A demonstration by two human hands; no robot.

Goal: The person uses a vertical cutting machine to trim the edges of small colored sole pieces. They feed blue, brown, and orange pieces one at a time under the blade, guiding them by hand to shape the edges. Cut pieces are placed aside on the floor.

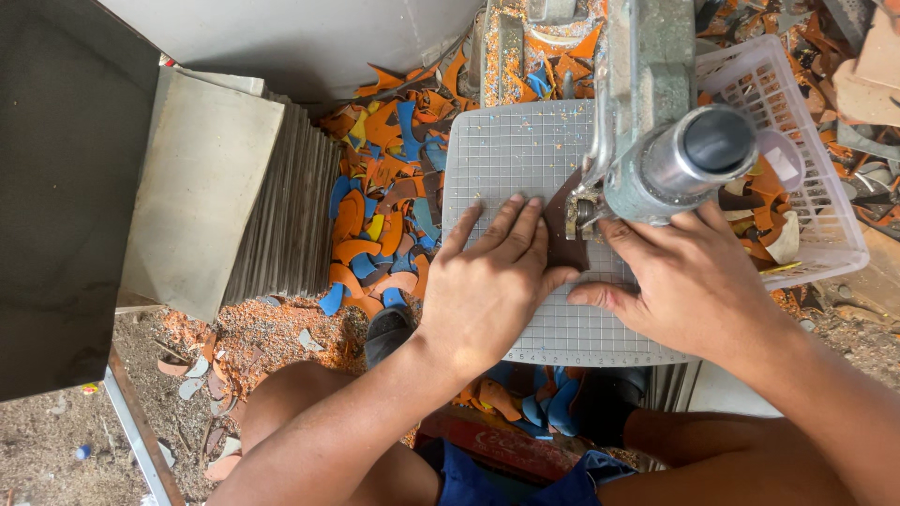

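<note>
Pressing dark brown leather piece [565, 234] flat under grey metal punch press [647, 141]: left hand [487, 281] beside, right hand [680, 272] pinching near edge; long axis pointing away.

We see open room on the near-left part of the gridded cutting mat [497, 155], which lies bare. On its right side the grey press machine [647, 112] with its steel cylinder [703, 150] overhangs the mat and blocks the way from above. Just right of it stands a white plastic basket [806, 178]. A heap of orange and blue offcuts [384, 187] crowds the mat's left edge, and beyond it a stack of grey sheets [234, 197] walls that side.
</note>
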